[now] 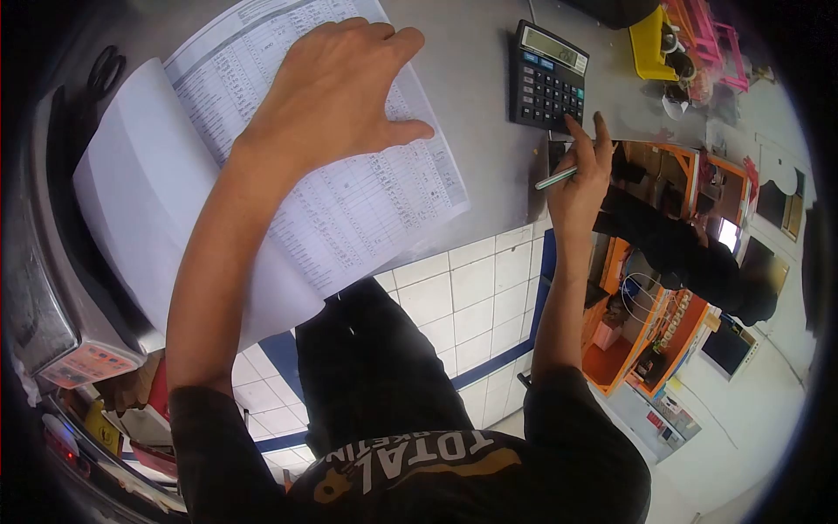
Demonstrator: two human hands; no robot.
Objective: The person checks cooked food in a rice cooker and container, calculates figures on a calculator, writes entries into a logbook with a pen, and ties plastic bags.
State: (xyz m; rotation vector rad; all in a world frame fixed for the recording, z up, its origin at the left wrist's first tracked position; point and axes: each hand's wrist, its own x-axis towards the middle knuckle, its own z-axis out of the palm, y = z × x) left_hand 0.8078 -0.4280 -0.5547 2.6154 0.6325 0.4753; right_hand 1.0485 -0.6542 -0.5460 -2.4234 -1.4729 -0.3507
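My left hand (340,92) lies across a printed sheet (384,205) covered in rows and columns of small figures. Its thumb is stretched out toward the sheet's right side, and the fingers rest over the upper part. A white page (144,188) curls up along the sheet's left side, under my forearm. In my right hand (583,175) is a slim light-coloured pen (556,178), held low between the fingers. One fingertip of that hand is at the lower keys of a black desk calculator (548,79), whose display shows digits too small to read surely.
Black-handled scissors (106,70) lie at the upper left, near a metal appliance (52,288). A yellow container (648,44) and a pink rack (720,52) stand at the upper right. Beyond the counter, a person in dark clothes (690,253) is near orange shelves (668,319).
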